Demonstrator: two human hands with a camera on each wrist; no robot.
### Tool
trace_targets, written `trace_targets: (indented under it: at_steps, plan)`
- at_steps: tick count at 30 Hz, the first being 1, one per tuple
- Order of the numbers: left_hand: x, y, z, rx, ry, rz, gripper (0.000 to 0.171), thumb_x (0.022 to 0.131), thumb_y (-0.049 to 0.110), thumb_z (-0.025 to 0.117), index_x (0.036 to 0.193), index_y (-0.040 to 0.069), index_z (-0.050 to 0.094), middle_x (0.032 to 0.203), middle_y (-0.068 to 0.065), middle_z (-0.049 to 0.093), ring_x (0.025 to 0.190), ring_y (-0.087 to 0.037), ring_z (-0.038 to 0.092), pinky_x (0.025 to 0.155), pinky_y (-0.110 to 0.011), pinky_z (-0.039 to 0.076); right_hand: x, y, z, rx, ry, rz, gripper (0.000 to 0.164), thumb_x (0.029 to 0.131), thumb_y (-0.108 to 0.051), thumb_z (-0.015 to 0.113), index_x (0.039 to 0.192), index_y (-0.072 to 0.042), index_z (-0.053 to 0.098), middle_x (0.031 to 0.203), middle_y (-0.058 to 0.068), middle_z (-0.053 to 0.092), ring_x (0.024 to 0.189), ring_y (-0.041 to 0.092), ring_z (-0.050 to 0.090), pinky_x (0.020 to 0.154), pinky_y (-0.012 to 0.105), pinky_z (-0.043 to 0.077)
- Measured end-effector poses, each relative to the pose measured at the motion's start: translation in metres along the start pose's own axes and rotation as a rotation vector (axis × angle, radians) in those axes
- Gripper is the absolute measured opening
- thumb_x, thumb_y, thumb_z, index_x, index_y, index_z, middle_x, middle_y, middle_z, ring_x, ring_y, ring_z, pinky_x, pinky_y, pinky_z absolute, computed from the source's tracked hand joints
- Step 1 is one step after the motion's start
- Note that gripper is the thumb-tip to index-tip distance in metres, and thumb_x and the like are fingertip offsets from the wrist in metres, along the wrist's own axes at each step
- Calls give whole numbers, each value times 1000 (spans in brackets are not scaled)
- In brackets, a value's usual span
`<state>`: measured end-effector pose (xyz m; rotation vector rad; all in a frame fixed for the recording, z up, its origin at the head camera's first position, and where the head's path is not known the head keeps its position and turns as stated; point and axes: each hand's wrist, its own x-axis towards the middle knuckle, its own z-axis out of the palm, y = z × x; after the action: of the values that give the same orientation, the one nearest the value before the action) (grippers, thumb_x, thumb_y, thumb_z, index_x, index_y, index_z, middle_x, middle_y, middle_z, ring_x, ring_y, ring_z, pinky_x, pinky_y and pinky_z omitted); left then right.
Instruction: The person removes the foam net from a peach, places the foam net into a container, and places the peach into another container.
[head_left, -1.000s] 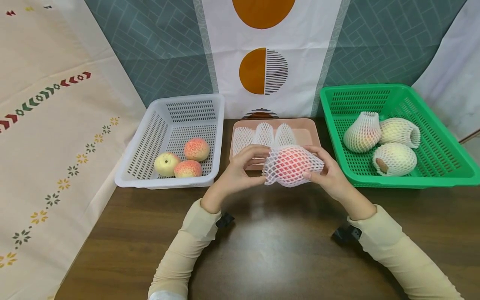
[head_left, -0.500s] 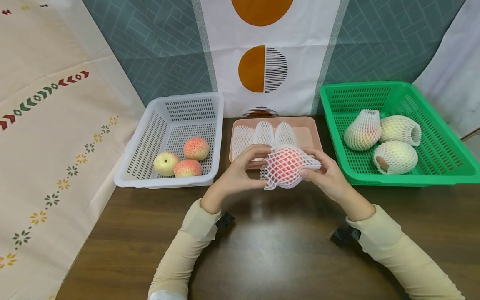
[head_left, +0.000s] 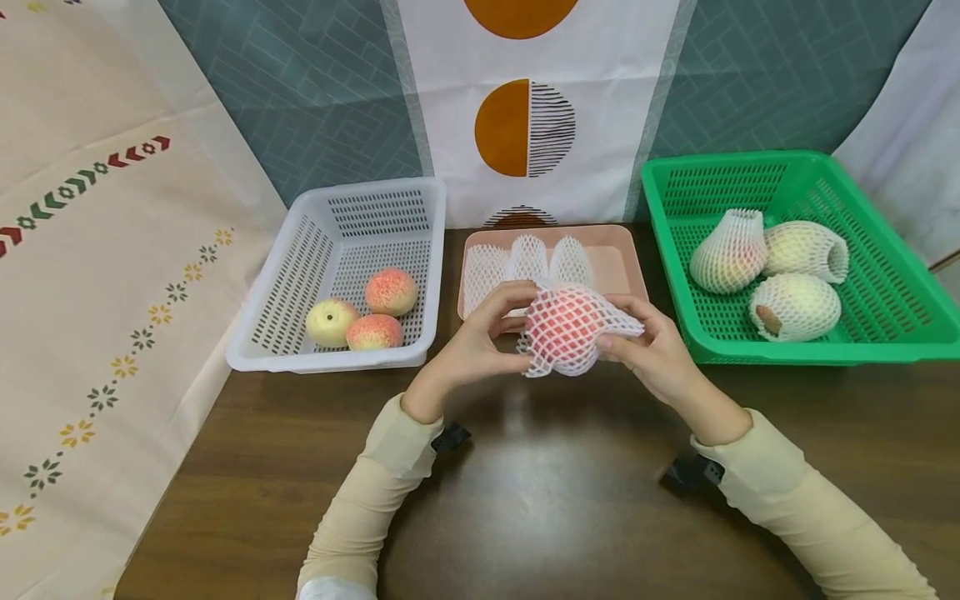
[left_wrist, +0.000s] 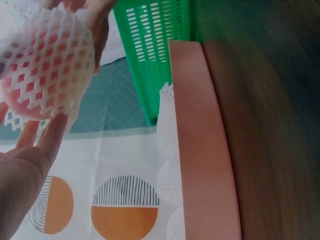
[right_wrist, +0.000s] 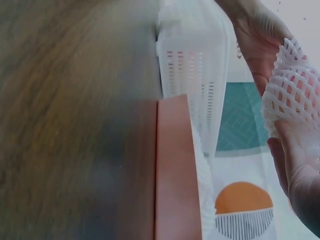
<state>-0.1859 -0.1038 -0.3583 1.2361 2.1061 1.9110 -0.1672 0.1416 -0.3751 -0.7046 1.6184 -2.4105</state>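
In the head view a red-pink peach [head_left: 562,323] sits inside a white foam net [head_left: 621,320], held up between both hands in front of the pink tray [head_left: 617,260]. The left hand [head_left: 476,340] grips the peach and net from the left, thumb below and fingers above. On the other side the right hand [head_left: 660,354] pinches the net's gathered, narrowed end between thumb and fingers. In the left wrist view the mesh [left_wrist: 55,62] is stretched over the peach, with fingertips at its lower edge. The right wrist view shows both hands at the net [right_wrist: 295,95].
Several flat foam nets [head_left: 528,260] lie in the pink tray. A white basket [head_left: 330,363] at left holds three bare peaches [head_left: 392,292]. At right, a green basket [head_left: 810,353] contains three netted fruits [head_left: 795,307]. A patterned cloth hangs behind the wooden table [head_left: 555,500].
The net's right end has been drawn narrower in the right hand's fingers, and the peach has shifted slightly left within it. Both hands stay nearly in place; the head view has tilted a little.
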Motion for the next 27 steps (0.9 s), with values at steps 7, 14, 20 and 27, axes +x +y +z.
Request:
trace_targets:
  at_steps: [7, 14, 20, 27]
  plan:
    - [0, 0, 0, -53, 15, 1, 68, 64, -28, 67, 125, -18, 38, 132, -36, 34, 122, -3, 41, 99, -48, 46, -1, -2, 4, -40, 6, -11, 38, 87, 8, 60, 119, -13, 58, 110, 2, 57, 91, 11, 60, 77, 24, 56]
    - [0, 2, -1, -82, 11, -10, 66, 65, -26, 66, 124, -19, 38, 134, -35, 32, 124, -5, 41, 98, -50, 46, -1, -2, 4, -99, 27, -16, 44, 84, 14, 59, 118, -14, 58, 111, 1, 56, 93, 10, 58, 78, 22, 55]
    - [1, 3, -1, -108, 13, -22, 64, 63, -25, 67, 121, -19, 40, 131, -29, 35, 122, -10, 42, 96, -47, 48, 0, -6, 2, -212, 55, 2, 52, 81, 17, 58, 119, -18, 57, 112, -1, 56, 93, 9, 58, 76, 22, 56]
    - [0, 2, -1, -80, -10, -29, 66, 60, -22, 69, 120, -16, 43, 128, -30, 35, 123, -8, 37, 96, -45, 49, -1, -9, -1, -377, 28, -63, 53, 79, 15, 64, 126, -7, 53, 117, -4, 58, 99, 10, 55, 78, 19, 54]
